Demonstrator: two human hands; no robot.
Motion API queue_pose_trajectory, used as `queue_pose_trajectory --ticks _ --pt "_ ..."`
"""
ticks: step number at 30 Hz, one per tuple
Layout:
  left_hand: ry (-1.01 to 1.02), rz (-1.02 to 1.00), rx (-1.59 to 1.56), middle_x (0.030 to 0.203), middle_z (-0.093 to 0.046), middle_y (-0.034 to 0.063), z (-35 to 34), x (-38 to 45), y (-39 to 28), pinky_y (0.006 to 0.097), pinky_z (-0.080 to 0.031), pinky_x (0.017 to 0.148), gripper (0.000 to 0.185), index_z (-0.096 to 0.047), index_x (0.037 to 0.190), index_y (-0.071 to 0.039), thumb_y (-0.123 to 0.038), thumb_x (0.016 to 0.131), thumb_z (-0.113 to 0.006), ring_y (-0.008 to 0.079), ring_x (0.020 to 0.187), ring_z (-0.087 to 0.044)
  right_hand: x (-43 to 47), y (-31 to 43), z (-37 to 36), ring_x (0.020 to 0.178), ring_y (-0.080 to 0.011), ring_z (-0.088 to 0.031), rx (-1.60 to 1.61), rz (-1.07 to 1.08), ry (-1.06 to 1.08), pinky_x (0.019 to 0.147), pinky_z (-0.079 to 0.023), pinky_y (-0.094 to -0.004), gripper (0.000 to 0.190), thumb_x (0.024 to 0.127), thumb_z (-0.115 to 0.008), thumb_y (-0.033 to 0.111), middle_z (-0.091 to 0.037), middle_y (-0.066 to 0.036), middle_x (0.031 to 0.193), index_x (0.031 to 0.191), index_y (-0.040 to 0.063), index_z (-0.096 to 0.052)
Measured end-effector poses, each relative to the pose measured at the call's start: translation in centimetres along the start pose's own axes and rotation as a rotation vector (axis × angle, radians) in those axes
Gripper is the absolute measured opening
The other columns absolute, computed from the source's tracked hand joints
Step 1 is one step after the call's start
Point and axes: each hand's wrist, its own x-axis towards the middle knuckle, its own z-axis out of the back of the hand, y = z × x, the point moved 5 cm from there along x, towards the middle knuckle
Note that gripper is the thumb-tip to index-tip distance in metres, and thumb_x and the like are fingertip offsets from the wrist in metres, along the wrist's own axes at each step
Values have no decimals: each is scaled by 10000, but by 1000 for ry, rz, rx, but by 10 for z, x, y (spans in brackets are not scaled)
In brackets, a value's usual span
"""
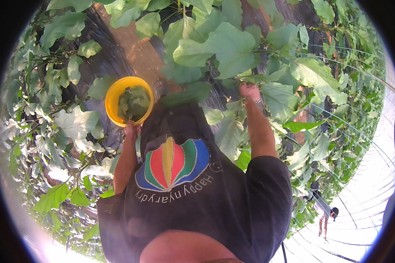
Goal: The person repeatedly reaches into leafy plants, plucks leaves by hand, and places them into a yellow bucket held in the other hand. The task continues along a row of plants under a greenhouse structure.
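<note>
A yellow plastic bucket is tipped so that its open top faces me, with several green leaves inside. My left hand grips the near side of its rim. Over to the right, my right hand reaches in among the stems of an eggplant plant, just below a broad lobed leaf. Foliage and shade cover its fingertips, so what they touch is not clear. Another large leaf hangs right beside that wrist.
Dense eggplant rows stand on both sides, over black plastic mulch film and a bare soil path. Thin support strings cross the plants on the right. Another person is bent over farther off at lower right.
</note>
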Motion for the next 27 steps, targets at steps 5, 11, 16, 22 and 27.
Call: queue_pose_trajectory --ticks 5,11,16,22,27 --pt "-2 8 26 661 -572 95 -1 3 -1 335 -461 504 212 -480 913 -48 -241 824 -484 194 526 -565 13 9 34 781 -356 -638 84 -80 -212 685 -508 -436 368 777 -503 403 -664 -162 880 813 83 -680" --pt "127 85 -8 683 -582 129 -26 47 2 336 -454 456 235 -487 902 -21 -241 819 -494 216 496 -570 30 -52 34 656 -252 -589 -160 1318 -308 603 -478 -356 131 737 -565 159 -539 -79 627 842 81 -578" --pt "9 82 -91 657 -558 117 -23 46 -6 318 -447 422 216 -470 905 -29 -221 812 -503 213 491 -572 -7 -26 63 778 -271 -611 -136 893 118 658 -497 -337 143 766 -511 175 -645 -66 846 802 96 -625" --pt "-2 65 -83 610 -549 111 -24 61 -26 303 -414 368 194 -464 917 -50 -195 795 -504 207 428 -543 -69 39 94 816 -335 -630 -385 503 267 686 -511 -431 325 815 -458 364 -652 -141 853 835 107 -654" --pt "54 3 55 518 -526 100 -27 50 -52 290 -346 322 164 -476 842 -63 -213 778 -496 185 361 -479 -157 174 109 761 -357 -629 -179 700 209 692 -506 -456 307 765 -493 344 -640 -192 759 756 86 -658"
